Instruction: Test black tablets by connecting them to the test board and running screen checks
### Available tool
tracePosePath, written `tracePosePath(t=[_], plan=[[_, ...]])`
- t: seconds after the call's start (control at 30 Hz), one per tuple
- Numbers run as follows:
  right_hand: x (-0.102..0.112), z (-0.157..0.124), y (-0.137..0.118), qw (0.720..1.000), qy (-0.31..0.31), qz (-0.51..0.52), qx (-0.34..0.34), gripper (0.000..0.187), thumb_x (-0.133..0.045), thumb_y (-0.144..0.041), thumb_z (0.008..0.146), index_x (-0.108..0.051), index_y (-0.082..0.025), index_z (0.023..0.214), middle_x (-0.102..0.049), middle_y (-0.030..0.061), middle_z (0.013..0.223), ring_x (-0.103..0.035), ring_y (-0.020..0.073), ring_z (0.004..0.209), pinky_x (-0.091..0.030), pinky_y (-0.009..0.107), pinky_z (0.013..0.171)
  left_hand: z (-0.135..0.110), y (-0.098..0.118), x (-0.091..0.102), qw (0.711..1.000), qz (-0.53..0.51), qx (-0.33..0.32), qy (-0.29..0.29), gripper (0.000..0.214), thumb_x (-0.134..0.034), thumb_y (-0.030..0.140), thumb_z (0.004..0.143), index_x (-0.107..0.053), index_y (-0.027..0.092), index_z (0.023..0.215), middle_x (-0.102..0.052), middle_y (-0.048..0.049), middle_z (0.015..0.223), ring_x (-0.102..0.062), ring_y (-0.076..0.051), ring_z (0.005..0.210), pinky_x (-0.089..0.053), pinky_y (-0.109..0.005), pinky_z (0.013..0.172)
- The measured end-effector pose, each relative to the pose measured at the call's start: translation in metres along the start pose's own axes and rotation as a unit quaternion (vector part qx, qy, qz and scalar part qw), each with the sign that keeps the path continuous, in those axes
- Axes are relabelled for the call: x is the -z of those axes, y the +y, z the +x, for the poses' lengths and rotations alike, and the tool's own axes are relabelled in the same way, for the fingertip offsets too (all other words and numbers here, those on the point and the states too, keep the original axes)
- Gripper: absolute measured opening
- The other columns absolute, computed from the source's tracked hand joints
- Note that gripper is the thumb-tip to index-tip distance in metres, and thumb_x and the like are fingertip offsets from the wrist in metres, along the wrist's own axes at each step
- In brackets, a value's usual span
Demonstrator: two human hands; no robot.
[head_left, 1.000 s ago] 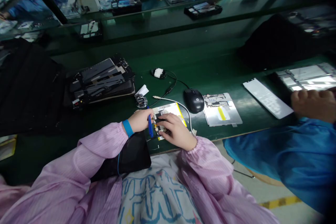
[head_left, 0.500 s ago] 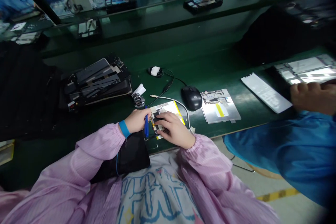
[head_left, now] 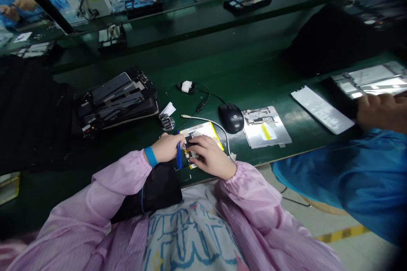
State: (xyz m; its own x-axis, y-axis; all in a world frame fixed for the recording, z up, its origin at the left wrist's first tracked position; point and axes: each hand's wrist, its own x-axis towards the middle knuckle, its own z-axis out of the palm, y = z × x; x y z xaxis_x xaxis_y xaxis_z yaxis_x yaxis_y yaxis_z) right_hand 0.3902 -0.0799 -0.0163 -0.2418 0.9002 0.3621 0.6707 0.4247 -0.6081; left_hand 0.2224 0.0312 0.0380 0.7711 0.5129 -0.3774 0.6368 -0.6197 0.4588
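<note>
My left hand (head_left: pixel 167 147), with a blue wrist strap, is closed around a thin blue tool (head_left: pixel 179 157) that points down at the near edge of the green bench. My right hand (head_left: pixel 210 155) lies over a small opened device (head_left: pixel 203 130) with a silver plate and yellow tape, its fingers curled and pressing on a dark part near the tool's tip. Both hands touch the device. What lies under the right fingers is hidden.
A black mouse (head_left: pixel 231 117) and a white cable (head_left: pixel 206 121) lie just behind the device. A silver back plate (head_left: pixel 266 128) sits to the right, a stack of black trays (head_left: pixel 116 101) to the left. A co-worker's hand (head_left: pixel 380 112) and blue sleeve (head_left: pixel 343 178) are at right.
The view has shifted slightly. My hands stay on the device with the blue tool, barely moving. The co-worker's hand at the right has edged a little to the right.
</note>
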Motion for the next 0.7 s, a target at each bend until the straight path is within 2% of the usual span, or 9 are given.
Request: tracePosePath(t=[0.23,0.5,0.7], plan=[[0.0001,0.0004,-0.0004,1.0,0.0,-0.003,-0.001,0.023,-0.065,-0.027,0.082,-0.065,-0.021,0.105,-0.062,0.0102,0.117,-0.054,0.027,0.11,-0.045,0.047,0.095,0.0,0.0027,-0.0001,0.999,0.032,0.011,0.003,0.005,-0.05,0.016,0.081,-0.053,0.019,0.081,-0.066,-0.0006,0.073,-0.059,-0.018,0.069,-0.036,-0.03,0.074],[0.0003,0.0004,-0.0007,1.0,-0.002,0.004,0.001,0.024,-0.064,-0.026,0.083,-0.064,-0.022,0.106,-0.061,0.0101,0.116,-0.053,0.0264,0.11,-0.045,0.048,0.095,-0.0002,0.0034,0.0002,1.0,-0.001,0.017,0.006,0.007,-0.05,0.013,0.081,-0.052,0.019,0.08,-0.066,0.0003,0.073,-0.06,-0.017,0.067,-0.037,-0.029,0.072],[-0.0011,0.0002,0.0,1.0,0.0,0.004,0.003,0.024,-0.064,-0.026,0.083,-0.064,-0.022,0.107,-0.061,0.0105,0.116,-0.053,0.0265,0.109,-0.046,0.048,0.095,0.0001,0.0045,-0.0003,1.0,0.011,0.006,0.0,0.009,-0.049,0.011,0.078,-0.053,0.019,0.078,-0.066,0.0005,0.073,-0.061,-0.017,0.07,-0.035,-0.031,0.079]])
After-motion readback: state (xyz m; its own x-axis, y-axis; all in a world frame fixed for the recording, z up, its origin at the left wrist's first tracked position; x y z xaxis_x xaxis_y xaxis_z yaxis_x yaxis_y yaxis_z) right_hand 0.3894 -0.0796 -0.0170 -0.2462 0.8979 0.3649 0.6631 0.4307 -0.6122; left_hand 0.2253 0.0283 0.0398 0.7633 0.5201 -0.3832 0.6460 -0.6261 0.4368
